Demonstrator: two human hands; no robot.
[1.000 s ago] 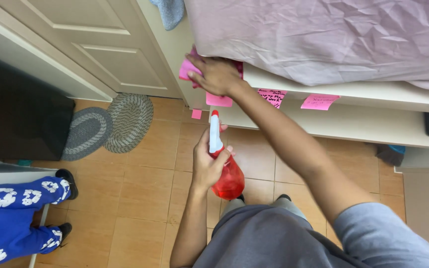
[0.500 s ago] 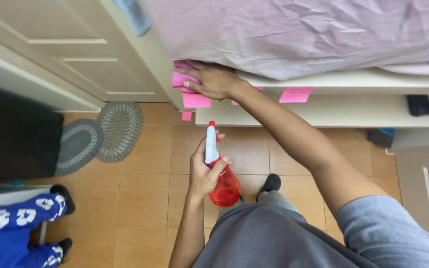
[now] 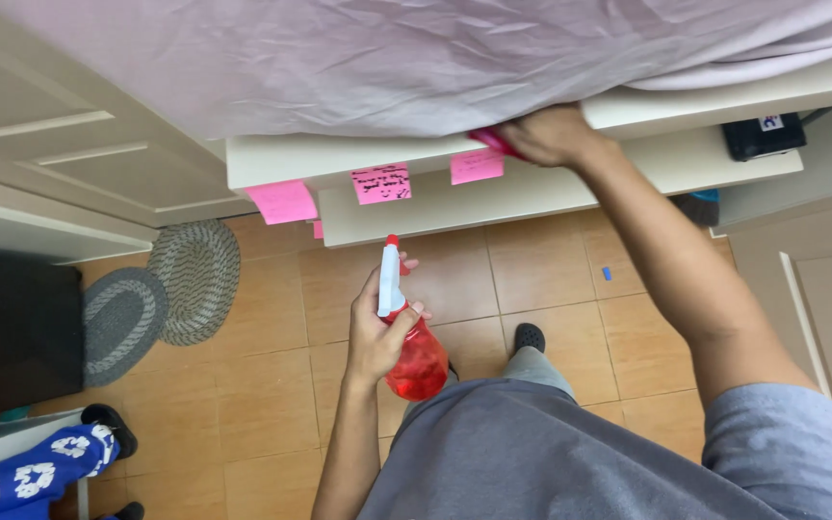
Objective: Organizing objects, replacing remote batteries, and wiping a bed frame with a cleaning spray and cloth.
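Note:
My left hand grips a red spray bottle with a white trigger head and red nozzle, held upright above the tiled floor. My right hand reaches out to the cream bed frame ledge and presses a pink cloth against it, just under the mauve bedsheet. Most of the cloth is hidden beneath my fingers. Pink sticky notes hang along the ledge to the left of that hand.
Two round grey braided mats lie on the tan tiled floor by a cream panelled door. A person in blue floral trousers stands at the lower left. A black device rests on the lower shelf at right.
My right hand has slid the pink cloth rightwards along the ledge, past the sticky notes. The view has shifted with it. My left hand still holds the spray bottle.

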